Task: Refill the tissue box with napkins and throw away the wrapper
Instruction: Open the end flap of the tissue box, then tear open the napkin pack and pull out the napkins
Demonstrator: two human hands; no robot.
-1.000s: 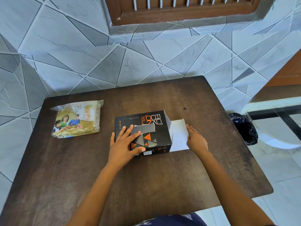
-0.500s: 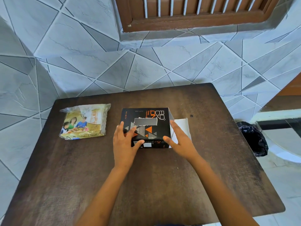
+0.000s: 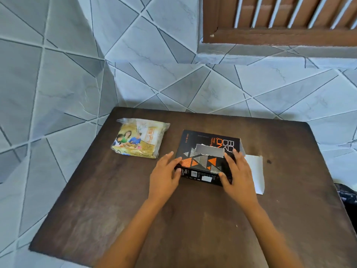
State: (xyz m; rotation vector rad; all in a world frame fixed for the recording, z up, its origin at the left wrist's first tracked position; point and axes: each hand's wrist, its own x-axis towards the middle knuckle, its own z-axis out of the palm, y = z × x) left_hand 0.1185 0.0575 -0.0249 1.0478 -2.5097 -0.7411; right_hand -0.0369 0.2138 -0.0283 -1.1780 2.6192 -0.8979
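Observation:
A black tissue box (image 3: 207, 151) with orange and grey triangles lies flat near the middle of the dark table (image 3: 193, 219). Its top slot is grey, and a white end flap (image 3: 255, 171) lies open on the table to its right. My left hand (image 3: 164, 178) touches the box's left end with straight fingers, thumb against the front side. My right hand (image 3: 238, 175) rests on the box's right end, fingers flat on top and thumb on the front side. A sealed plastic pack of napkins (image 3: 141, 140), printed with a family picture, lies to the left of the box, apart from both hands.
The table stands in a corner of grey tiled walls, with a brown barred window (image 3: 280, 20) up on the right. A black bin bag (image 3: 347, 194) shows past the table's right edge. Bare tabletop stretches in front of the box toward me.
My right hand moved from the open flap onto the box's right end. My left hand slid from the box's top to its left end. The camera view swung left.

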